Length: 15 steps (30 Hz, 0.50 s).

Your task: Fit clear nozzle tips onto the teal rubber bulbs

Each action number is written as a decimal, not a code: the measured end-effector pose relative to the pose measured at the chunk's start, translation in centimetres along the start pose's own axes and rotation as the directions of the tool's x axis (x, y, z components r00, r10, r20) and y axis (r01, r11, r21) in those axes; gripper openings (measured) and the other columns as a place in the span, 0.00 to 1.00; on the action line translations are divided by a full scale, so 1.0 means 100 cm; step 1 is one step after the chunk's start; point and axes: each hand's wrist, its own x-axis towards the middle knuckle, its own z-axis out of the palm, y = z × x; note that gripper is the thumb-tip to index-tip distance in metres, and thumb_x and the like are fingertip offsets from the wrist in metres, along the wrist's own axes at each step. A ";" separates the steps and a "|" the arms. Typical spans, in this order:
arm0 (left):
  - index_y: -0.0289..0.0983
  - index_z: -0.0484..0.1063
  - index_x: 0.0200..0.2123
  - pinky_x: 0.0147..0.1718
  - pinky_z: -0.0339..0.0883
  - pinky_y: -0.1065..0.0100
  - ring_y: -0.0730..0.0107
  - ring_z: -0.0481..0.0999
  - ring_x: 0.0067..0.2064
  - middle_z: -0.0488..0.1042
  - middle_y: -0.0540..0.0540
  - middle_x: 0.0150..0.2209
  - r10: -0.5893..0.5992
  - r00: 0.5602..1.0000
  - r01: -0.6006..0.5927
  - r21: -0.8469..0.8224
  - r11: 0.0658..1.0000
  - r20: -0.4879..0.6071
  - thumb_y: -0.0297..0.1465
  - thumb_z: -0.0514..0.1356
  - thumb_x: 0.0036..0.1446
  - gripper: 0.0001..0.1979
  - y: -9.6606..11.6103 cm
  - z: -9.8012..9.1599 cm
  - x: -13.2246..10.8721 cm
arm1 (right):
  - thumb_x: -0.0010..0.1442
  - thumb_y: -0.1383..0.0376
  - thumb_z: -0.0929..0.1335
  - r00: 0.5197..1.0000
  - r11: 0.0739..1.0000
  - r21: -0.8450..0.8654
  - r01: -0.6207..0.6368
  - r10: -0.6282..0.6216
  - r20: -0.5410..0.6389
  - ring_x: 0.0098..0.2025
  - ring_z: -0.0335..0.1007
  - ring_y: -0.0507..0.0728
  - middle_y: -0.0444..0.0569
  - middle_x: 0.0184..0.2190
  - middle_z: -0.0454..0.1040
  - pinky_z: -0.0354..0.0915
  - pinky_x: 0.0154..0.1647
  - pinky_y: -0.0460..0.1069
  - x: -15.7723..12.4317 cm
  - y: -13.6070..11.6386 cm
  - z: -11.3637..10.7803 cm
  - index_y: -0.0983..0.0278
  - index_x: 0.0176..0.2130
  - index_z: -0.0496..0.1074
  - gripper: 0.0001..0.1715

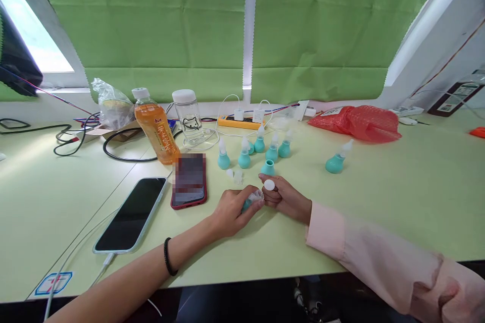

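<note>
My left hand (233, 209) rests on the pale green table (397, 202), its fingers closed round a small teal bulb with a clear tip (253, 199). Touching it from the right, my right hand (284, 197) pinches a small white round cap (269, 184) between thumb and fingers. Just behind the hands stands a teal bulb without a tip (268, 167). Two loose clear tips (235, 175) lie to its left. Several assembled teal bulbs with clear tips (244, 156) stand in a group further back, and one more (336, 160) lies tilted at the right.
Two phones lie at the left: a black-screened one (131, 214) on a white cable and a red-cased one (188, 181). Behind them stand an orange drink bottle (157, 128) and a clear bottle (188, 116). A red plastic bag (356, 122), a power strip (240, 121) and cables lie at the back.
</note>
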 end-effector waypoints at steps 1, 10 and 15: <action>0.36 0.60 0.37 0.26 0.55 0.72 0.72 0.64 0.23 0.66 0.51 0.22 0.016 1.000 -0.016 -0.015 1.000 -0.009 0.36 0.44 0.57 0.12 0.002 0.000 -0.001 | 0.53 0.56 0.61 1.000 1.000 -0.014 0.012 -0.013 -0.021 0.13 0.32 0.44 0.33 0.09 0.38 0.39 0.15 0.44 0.001 0.000 -0.002 0.63 0.17 0.46 0.23; 0.36 0.56 0.39 0.28 0.56 0.70 0.71 0.65 0.26 0.67 0.48 0.27 -0.054 0.995 0.038 -0.189 0.981 -0.081 0.32 0.42 0.56 0.09 0.013 -0.003 -0.005 | 0.49 0.58 0.65 0.770 0.242 -0.929 0.279 -0.634 0.066 0.18 0.51 0.46 0.40 0.14 0.57 0.49 0.22 0.44 0.007 0.008 -0.015 0.65 0.19 0.58 0.16; 0.36 0.59 0.37 0.29 0.57 0.71 0.72 0.66 0.28 0.68 0.50 0.26 -0.136 0.988 0.110 -0.287 0.952 -0.071 0.33 0.46 0.57 0.08 0.011 0.003 0.000 | 0.51 0.63 0.63 0.790 0.161 -0.950 0.267 -0.601 0.120 0.20 0.56 0.48 0.43 0.18 0.64 0.53 0.23 0.44 0.010 0.011 -0.020 0.65 0.24 0.62 0.08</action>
